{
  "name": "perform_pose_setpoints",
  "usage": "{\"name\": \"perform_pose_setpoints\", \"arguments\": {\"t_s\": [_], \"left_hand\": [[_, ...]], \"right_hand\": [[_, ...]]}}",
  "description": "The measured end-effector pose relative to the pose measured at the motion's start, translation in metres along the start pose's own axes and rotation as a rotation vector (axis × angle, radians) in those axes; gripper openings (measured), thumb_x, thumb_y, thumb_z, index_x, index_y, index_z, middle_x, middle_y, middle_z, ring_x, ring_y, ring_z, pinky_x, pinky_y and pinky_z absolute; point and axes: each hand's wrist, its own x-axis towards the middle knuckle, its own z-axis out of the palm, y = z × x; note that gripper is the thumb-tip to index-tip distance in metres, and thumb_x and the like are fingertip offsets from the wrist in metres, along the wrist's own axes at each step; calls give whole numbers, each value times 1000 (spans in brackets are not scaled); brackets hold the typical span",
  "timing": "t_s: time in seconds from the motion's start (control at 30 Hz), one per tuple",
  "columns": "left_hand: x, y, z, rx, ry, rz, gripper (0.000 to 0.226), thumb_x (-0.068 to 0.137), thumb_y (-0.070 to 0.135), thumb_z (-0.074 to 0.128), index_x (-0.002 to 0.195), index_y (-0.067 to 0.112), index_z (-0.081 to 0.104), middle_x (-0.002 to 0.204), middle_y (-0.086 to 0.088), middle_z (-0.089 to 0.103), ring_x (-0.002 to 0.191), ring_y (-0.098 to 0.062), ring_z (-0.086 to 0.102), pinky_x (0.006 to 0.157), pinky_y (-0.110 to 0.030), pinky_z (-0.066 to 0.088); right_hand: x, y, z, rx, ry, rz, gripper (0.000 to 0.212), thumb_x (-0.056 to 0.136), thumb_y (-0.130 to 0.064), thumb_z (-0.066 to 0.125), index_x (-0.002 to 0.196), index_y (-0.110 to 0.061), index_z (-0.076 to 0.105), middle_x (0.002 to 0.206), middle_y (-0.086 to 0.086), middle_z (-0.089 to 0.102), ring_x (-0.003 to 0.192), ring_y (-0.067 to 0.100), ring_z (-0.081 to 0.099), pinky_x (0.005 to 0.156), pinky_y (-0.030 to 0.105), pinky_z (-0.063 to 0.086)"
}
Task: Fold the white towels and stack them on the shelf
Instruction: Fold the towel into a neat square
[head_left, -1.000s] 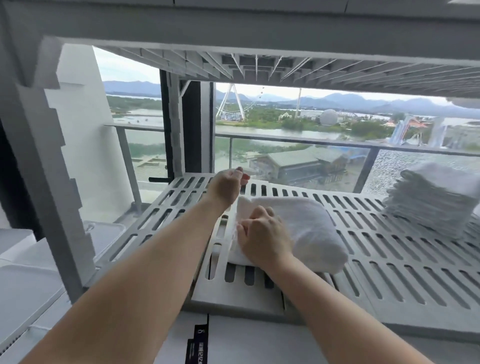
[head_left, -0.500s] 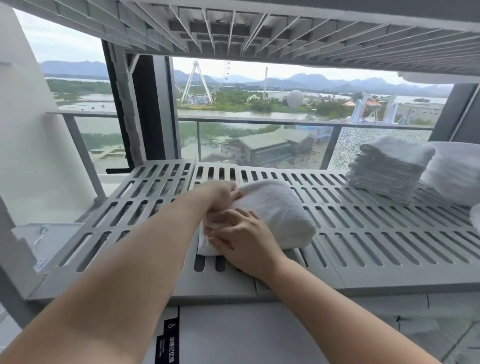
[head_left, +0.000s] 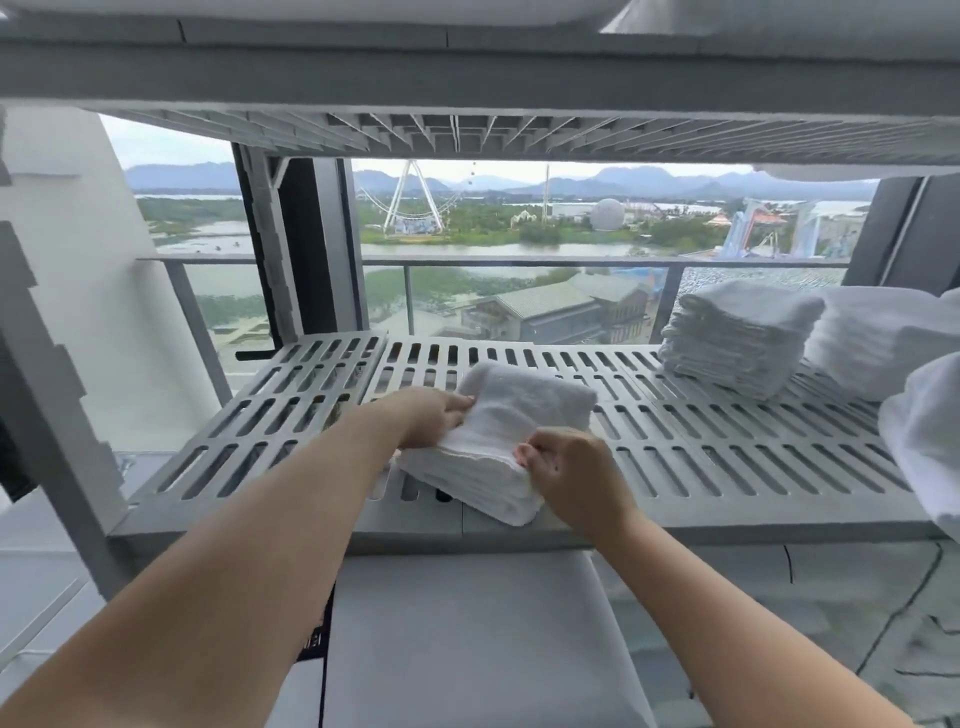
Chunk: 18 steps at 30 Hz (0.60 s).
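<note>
A folded white towel (head_left: 511, 415) lies on the grey slotted shelf (head_left: 701, 457), near its front edge and left of the middle. My left hand (head_left: 428, 423) grips the towel's left side, fingers curled over its edge. My right hand (head_left: 571, 475) pinches the towel's near right corner at the front. A neat stack of folded white towels (head_left: 732, 338) sits at the back right of the same shelf.
More white towels (head_left: 883, 343) lie beside the stack at the far right, and another pile (head_left: 930, 441) juts in at the right edge. An upper shelf (head_left: 467, 78) hangs low overhead. A grey post (head_left: 57, 415) stands at left. Behind is a glass balcony railing (head_left: 519, 262).
My left hand went from above the towel down onto its left side. Both hands now grip the towel, which sits nearer the shelf's front edge. The camera view shifted.
</note>
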Motion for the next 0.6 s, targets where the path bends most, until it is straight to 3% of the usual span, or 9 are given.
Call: {"name": "perform_pose_setpoints", "arguments": {"t_s": [0.1,0.17,0.23,0.33,0.47,0.6], "left_hand": [[-23,20,2,-314,-68,-90,52,103,45,50,153,48,36,152,0,42,108,-22,60,71,-35,64],[-38,33,5,-511,-120,-107,62,98,44,60,155,43,35,145,0,42,113,-24,58,73,-39,65],[-50,49,9,-566,-139,-99,73,95,44,65,158,37,30,135,1,46,108,-23,62,78,-42,64],[-61,68,19,-540,-50,-97,81,94,46,68,160,29,25,145,-4,45,107,-21,63,85,-43,63],[-68,78,33,-477,96,-54,84,92,48,69,161,23,27,158,-9,40,134,-29,51,109,-46,47],[-76,86,35,-503,153,-8,88,89,46,74,160,24,27,157,-10,41,132,-28,51,110,-46,46]], "right_hand": [[-2,11,-17,-1,47,191,27,92,-31,62,69,-15,66,64,-4,64,67,19,61,60,26,41],[-5,16,-25,-44,51,293,17,90,-30,60,93,-20,74,91,4,71,91,25,65,78,32,51],[-10,21,-33,-155,-35,407,39,91,-39,55,127,-29,64,119,12,65,113,31,58,95,41,47],[-16,26,-42,-150,-171,564,61,89,-54,44,145,-28,40,132,14,59,123,37,50,100,47,37],[-26,22,-47,6,-138,482,60,92,-42,54,145,-19,37,131,13,62,121,35,55,103,44,40],[-36,19,-53,142,-37,389,57,89,-19,66,141,-16,43,133,11,60,121,30,57,97,33,41]]}}
